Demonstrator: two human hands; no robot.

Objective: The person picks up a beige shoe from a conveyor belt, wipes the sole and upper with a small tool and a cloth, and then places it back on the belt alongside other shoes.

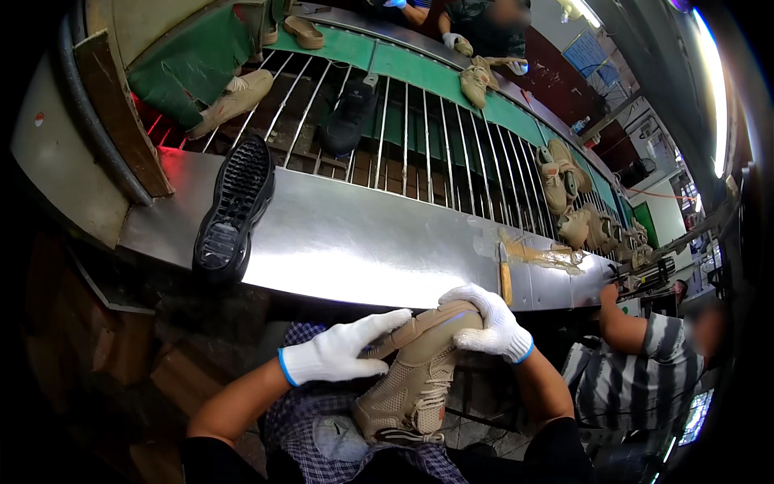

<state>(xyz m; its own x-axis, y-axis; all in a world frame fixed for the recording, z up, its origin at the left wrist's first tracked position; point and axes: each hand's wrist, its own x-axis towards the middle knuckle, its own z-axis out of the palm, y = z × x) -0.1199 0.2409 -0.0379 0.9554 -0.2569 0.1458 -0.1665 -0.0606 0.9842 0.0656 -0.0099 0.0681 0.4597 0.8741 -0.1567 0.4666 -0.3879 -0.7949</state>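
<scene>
A beige lace-up shoe [415,379] with a mesh upper is tilted over my lap, its toe up and its laces turned to the right. A tan sole [419,324] lies along its left side. My right hand [493,324], in a white glove with a blue cuff, wraps around the toe and grips shoe and sole together. Gloved the same way, my left hand [343,348] rests against the sole, with fingers stretched out and the thumb apart from them. The palm side of both hands is hidden.
A black sole [234,206] lies on the metal ledge [347,238]; a yellow-handled knife [505,274] is farther right. Beyond runs a conveyor of metal rods [427,145] carrying a black shoe [350,117] and beige shoes [555,177]. A person in stripes [641,371] sits at the right; others work across.
</scene>
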